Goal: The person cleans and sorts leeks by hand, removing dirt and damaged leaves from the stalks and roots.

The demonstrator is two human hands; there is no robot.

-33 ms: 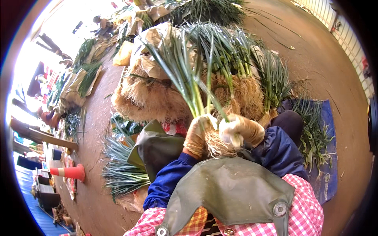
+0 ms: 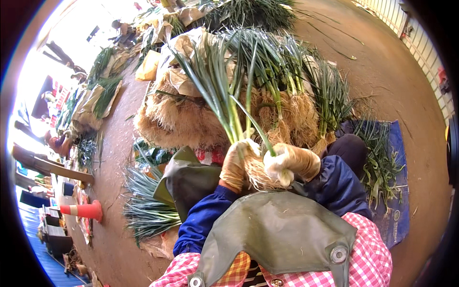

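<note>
My left hand, in a pale, dirt-stained glove, is closed around the white lower stalks of a bunch of green onions. Their long green leaves point away from me, and pale stringy roots hang beside the hand toward my lap. Close by on the right, my gloved right hand is closed on a single green onion leaf, which slants up across the bunch. Where that leaf's lower end goes is hidden in the fingers. Both hands are above my olive apron.
A large heap of rooted green onions lies just ahead. More leaves lie on a blue sheet at right, and a leafy bundle is at my left knee. An orange cone and a wooden beam stand farther left.
My right hand has shifted slightly toward me, and the leaf in it has come down a little with it. My left hand stays nearly in place around the bunch.
</note>
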